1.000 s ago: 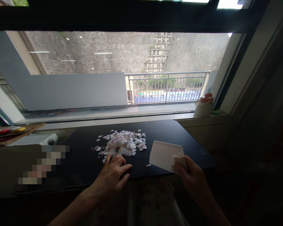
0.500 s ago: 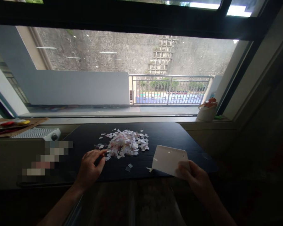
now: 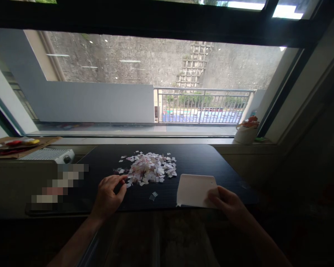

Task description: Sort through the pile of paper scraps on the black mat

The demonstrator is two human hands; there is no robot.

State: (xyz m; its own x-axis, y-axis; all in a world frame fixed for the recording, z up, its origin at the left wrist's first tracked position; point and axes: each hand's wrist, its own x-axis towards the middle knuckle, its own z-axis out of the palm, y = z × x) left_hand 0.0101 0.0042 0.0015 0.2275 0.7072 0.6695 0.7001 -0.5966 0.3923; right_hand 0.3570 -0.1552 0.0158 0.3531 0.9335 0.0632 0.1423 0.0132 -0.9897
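A heap of small cut paper pieces (image 3: 153,168), mostly white with some pinkish ones, lies on the black tabletop (image 3: 189,157). At its lower left edge rests my left hand (image 3: 111,193), fingers bent and thumb apart, with nothing visible in its grasp. My right hand (image 3: 228,200) grips the right side of a flat white plastic scraper (image 3: 195,189) with a small hole near one corner. The scraper is tilted close to the table's near edge, right of the heap and apart from it. A few clear scraps (image 3: 153,195) lie between the heap and the near edge.
A white heater-like box (image 3: 44,155) and brown cardboard (image 3: 5,150) with colourful items are at the left. On the windowsill at right stands a white container (image 3: 245,134) with an orange-brown top. A large window spans the back.
My right hand has drawn the scraper slightly left and levelled its angle; the small white scrap at its lower left corner is now mostly covered. My left hand stays by the heap.
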